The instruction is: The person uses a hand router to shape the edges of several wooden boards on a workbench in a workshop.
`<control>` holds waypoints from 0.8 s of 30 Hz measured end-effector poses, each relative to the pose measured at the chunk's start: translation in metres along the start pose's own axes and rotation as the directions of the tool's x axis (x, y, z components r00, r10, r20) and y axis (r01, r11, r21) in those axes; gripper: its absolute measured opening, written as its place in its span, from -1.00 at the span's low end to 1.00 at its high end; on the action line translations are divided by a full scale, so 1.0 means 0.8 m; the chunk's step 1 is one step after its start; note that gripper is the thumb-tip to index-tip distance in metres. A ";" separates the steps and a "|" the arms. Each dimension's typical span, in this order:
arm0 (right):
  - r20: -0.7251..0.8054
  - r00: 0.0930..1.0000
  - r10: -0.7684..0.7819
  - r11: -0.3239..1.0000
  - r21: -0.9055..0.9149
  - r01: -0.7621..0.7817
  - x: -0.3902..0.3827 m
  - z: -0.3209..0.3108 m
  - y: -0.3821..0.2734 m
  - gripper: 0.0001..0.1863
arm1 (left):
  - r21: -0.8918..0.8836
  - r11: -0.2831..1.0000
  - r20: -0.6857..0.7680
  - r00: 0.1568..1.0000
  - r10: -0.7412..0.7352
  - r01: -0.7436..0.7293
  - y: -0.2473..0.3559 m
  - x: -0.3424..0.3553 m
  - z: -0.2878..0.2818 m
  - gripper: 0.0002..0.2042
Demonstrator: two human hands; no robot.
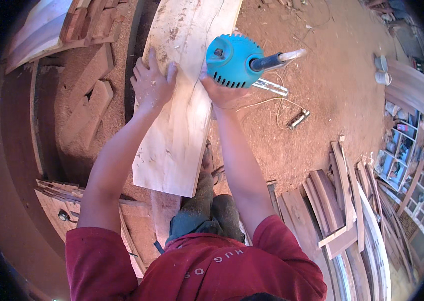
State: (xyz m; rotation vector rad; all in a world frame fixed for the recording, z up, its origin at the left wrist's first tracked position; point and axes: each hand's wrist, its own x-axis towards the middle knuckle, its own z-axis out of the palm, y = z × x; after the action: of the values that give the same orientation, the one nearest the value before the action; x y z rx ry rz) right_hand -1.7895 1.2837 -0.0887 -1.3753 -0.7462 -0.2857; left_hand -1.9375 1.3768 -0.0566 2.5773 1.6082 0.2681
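A long pale wooden plank [174, 145] lies in front of me, with a dark crack line and sawdust on its face. My left hand [154, 83] rests flat on its left side, fingers spread and thumb apart. At the plank's right edge my right hand [222, 93] grips a teal power tool [233, 62] with vent slots and a round housing. A dark sleeve ending in a pale piece sticks out of the tool to the right. A slotted metal strip [272, 87] shows below the tool. The tool's underside and most of my right fingers are hidden.
Offcuts [91, 103] and more boards [79, 25] lie to the left. Stacked planks [324, 200] stand at the lower right. A thin cord and a small cylinder-like object [298, 119] lie on the sawdust-strewn floor. White buckets [382, 78] and a shelf [397, 150] are far right.
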 end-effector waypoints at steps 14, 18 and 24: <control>-0.001 0.996 -0.090 0.996 0.005 0.090 0.095 0.033 0.022 -0.08 | -0.035 0.999 0.004 1.000 0.023 -0.023 0.002 0.004 0.000 -0.19; 0.063 0.991 -0.118 0.992 -0.046 0.121 0.111 0.038 0.039 0.02 | -0.025 1.000 0.031 0.999 0.008 -0.007 0.000 0.005 0.002 -0.17; -0.100 0.967 -0.234 0.972 -0.037 0.232 0.130 0.073 0.051 0.02 | -0.035 0.999 0.045 0.999 -0.010 0.011 0.002 0.005 0.004 -0.14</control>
State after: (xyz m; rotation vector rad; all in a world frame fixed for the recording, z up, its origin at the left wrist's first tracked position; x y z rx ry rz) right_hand -1.7067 1.3719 -0.0545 -1.2868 -0.8201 -0.5500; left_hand -1.9335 1.3800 -0.0589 2.5292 1.5869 0.2336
